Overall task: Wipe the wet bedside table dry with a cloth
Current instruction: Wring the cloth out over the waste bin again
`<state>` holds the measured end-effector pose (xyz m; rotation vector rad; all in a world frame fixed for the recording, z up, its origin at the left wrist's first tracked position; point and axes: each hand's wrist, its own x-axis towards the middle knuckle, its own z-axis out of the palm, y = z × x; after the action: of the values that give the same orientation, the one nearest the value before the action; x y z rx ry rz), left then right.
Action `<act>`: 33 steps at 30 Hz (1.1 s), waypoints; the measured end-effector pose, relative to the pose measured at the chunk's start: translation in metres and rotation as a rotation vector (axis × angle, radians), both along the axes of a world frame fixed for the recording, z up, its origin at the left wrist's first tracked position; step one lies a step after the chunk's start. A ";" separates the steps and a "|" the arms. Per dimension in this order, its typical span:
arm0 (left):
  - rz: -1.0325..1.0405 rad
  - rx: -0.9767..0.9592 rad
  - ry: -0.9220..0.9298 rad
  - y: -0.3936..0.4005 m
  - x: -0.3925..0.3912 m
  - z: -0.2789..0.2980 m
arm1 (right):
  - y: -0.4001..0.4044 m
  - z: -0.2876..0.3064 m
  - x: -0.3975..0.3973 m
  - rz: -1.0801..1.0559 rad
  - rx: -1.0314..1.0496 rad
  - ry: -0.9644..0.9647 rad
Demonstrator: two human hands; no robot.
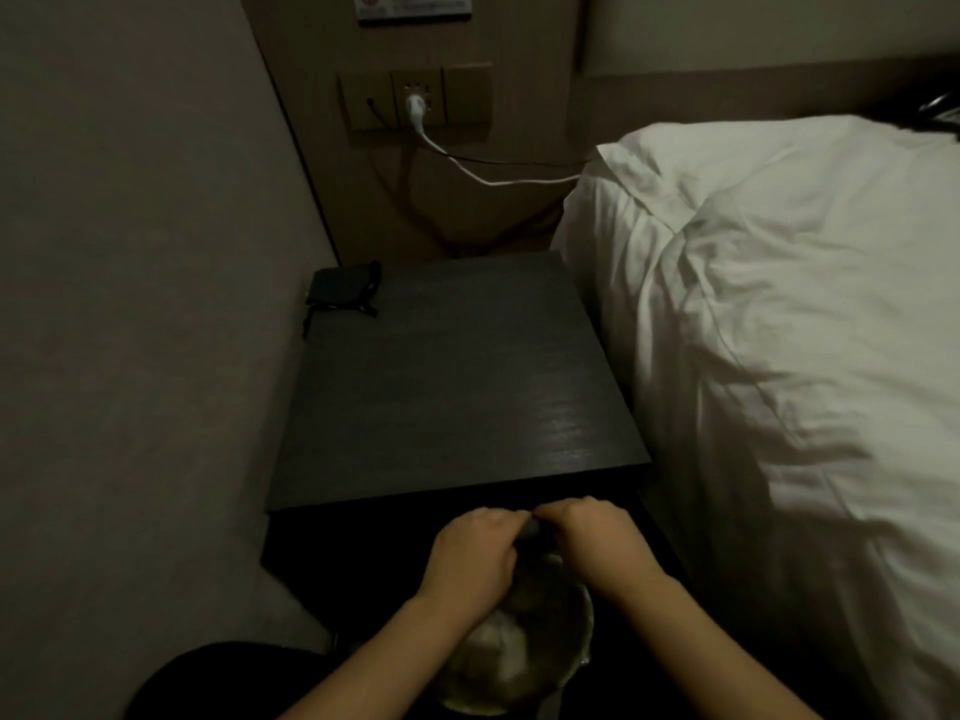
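The dark wooden bedside table (441, 381) stands between a wall and a bed, and its top shines faintly near the front right corner. In front of its front edge, my left hand (475, 556) and my right hand (597, 543) both grip a dark cloth (535, 532) between them. The hands are close together, fingers curled round the cloth. They hold it above a round bowl (582, 641) on the floor. Most of the cloth is hidden inside the hands.
A small black pouch (343, 288) lies on the table's back left corner. A white bed (779, 330) with a pillow flanks the table on the right. A wall closes the left side. A white plug (415, 109) and cable hang from the wall socket behind.
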<state>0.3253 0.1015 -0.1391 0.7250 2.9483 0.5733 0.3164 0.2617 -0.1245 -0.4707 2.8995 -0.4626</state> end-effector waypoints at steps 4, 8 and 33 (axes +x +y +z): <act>0.048 0.045 0.079 -0.016 0.003 -0.015 | -0.016 -0.018 0.000 -0.015 -0.051 0.031; 0.037 -0.195 -0.258 -0.016 0.003 -0.032 | -0.028 -0.047 0.001 0.036 0.134 -0.237; 0.815 0.952 -1.536 -0.044 -0.077 0.065 | -0.027 0.080 -0.050 0.217 0.100 0.040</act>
<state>0.2482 0.0575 -0.0740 -0.7572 1.2515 1.5799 0.2666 0.2342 -0.0445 -0.7759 2.8476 -0.2769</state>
